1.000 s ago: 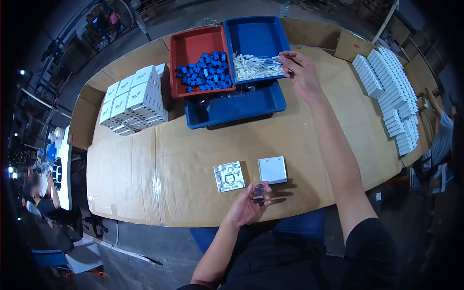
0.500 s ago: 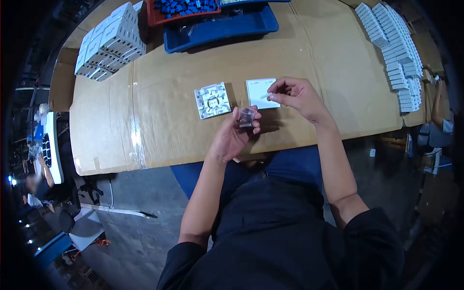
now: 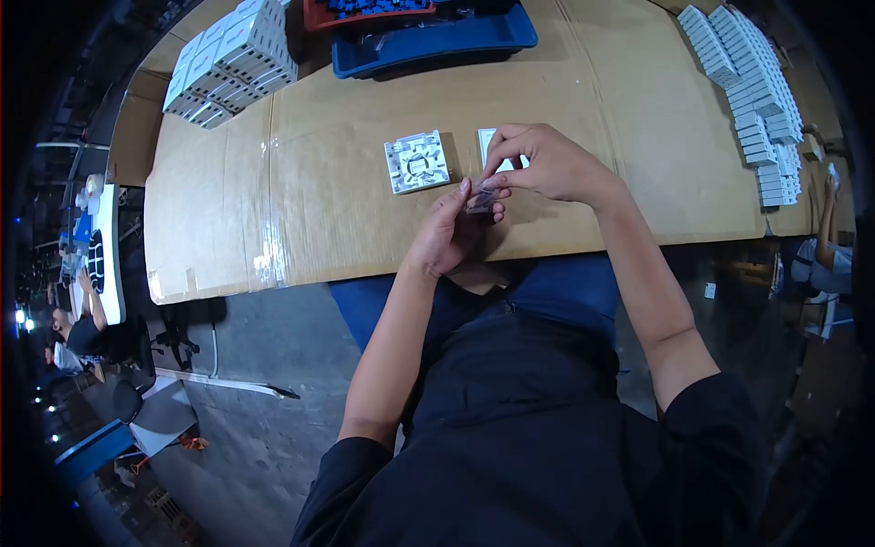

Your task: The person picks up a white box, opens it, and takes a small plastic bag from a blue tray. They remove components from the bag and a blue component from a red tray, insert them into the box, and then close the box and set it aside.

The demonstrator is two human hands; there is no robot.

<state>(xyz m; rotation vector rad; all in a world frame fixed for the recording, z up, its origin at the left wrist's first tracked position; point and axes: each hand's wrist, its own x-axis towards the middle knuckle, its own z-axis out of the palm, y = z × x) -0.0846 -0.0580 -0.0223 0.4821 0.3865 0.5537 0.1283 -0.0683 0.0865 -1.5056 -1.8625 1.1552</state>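
My left hand (image 3: 444,230) is closed around a small clear plastic bag (image 3: 483,198), held just above the front part of the table. At the bag's top edge, the fingertips of my right hand (image 3: 538,162) are pinched together. Whatever sits between them is too small and hidden to name. Just beyond my left hand lies a square white fibre tray-like unit (image 3: 417,163) with grey details and a ring in its middle. A flat white square plate (image 3: 488,139) is partly covered by my right hand.
A cardboard-covered table (image 3: 337,210) spans the front. White boxed units (image 3: 223,68) are stacked at the back left, more stacks (image 3: 752,100) at the right. A blue tray (image 3: 437,50) and a red bin (image 3: 319,16) of blue parts stand behind. Other people work at both sides.
My right hand has moved left to the bag, bringing the small pale piece it pinched earlier. That piece is now hidden. The view has shifted slightly.
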